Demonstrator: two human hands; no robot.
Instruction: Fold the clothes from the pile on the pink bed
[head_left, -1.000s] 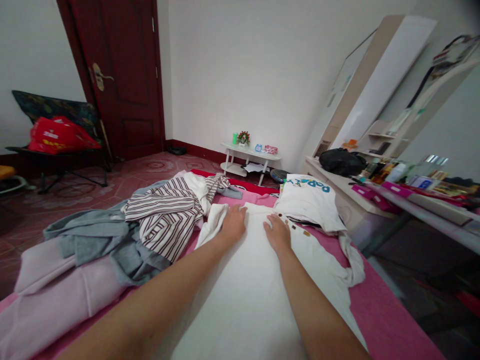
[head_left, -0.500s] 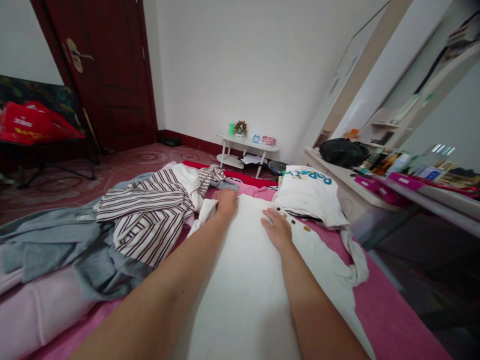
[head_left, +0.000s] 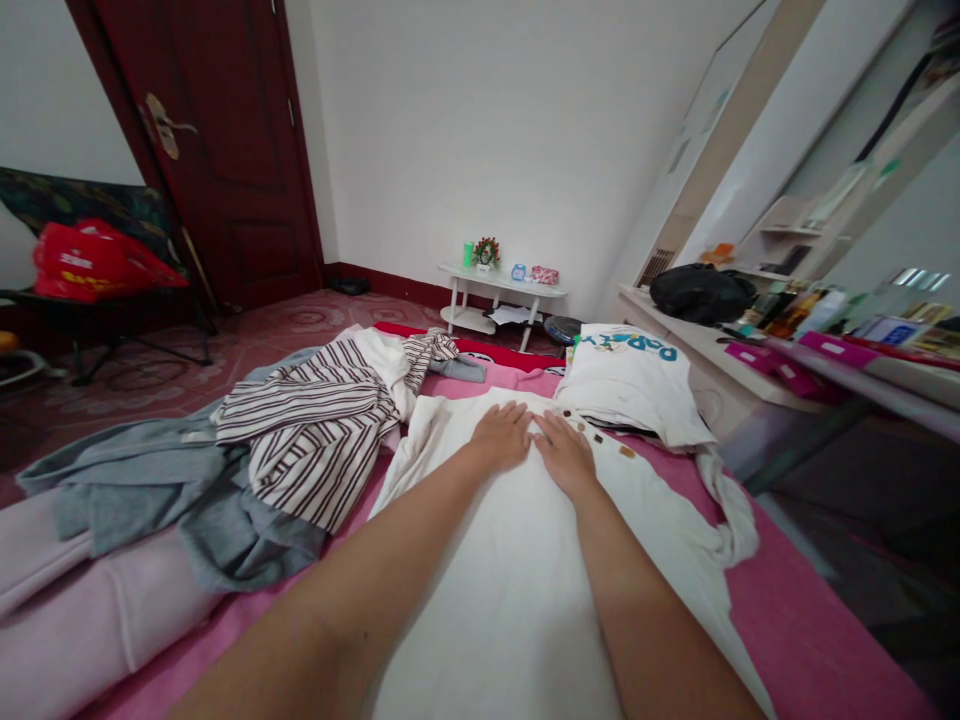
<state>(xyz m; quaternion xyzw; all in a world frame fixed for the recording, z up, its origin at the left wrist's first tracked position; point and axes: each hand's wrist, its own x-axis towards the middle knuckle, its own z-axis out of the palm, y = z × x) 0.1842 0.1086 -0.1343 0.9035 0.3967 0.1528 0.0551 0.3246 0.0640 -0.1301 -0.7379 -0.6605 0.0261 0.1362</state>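
A white long-sleeved garment (head_left: 487,600) lies spread over the pink bed cover, with several dark and gold ornaments near its upper right edge. My left hand (head_left: 502,437) rests flat on its upper part, fingers stretched out and pointing right. Close beside it, my right hand (head_left: 564,452) lies palm down on the same cloth, fingers extended near the ornaments. The two hands almost meet at the fingertips. One sleeve (head_left: 731,510) of the garment trails to the right. A folded white shirt (head_left: 626,385) with blue lettering sits just beyond my right hand.
To the left lie a striped garment (head_left: 322,430), a grey garment (head_left: 157,480) and pink clothing (head_left: 112,600) on the pink cover (head_left: 810,620). A small white table (head_left: 502,285) stands at the wall. A cluttered dresser (head_left: 750,370) borders the right.
My left hand has let go of the garment's upper left edge and moved right, to lie flat beside my right hand. The view has shifted slightly left.
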